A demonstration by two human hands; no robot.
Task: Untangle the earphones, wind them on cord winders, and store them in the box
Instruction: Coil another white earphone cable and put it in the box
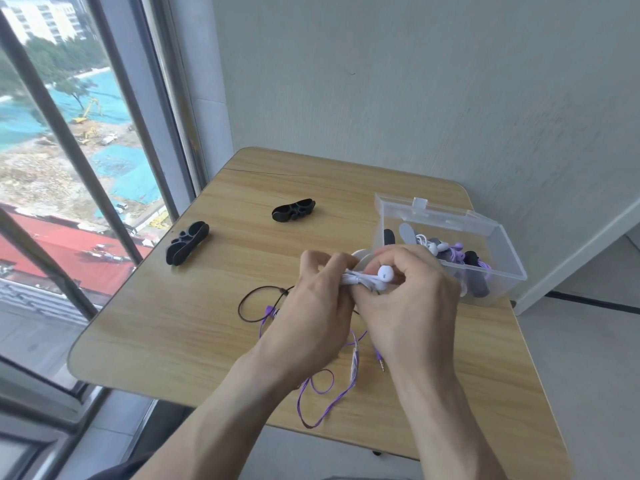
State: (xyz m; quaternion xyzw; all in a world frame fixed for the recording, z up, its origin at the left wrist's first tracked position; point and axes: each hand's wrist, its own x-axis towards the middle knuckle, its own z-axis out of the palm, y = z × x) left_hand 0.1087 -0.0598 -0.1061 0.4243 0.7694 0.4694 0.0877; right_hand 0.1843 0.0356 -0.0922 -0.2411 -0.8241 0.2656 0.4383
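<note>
Both hands meet over the middle of the wooden table [214, 323]. My left hand [311, 306] pinches a bundle of white earphones [363, 279] wound on a white cord winder [362, 256]. My right hand [412, 299] grips the same bundle, with a white earbud [385, 273] showing between its fingers. Under my hands lie loose purple earphones [329, 393] and a black earphone cable [256, 299]. Two black cord winders [187, 242] [293, 210] lie on the table to the left. The clear plastic box [498, 251] stands open at the right and holds several wound earphones.
A large window [69, 168] with dark frames runs along the left, close to the table's left edge. A pale wall [415, 98] stands behind the table. The table's near edge is just in front of my forearms.
</note>
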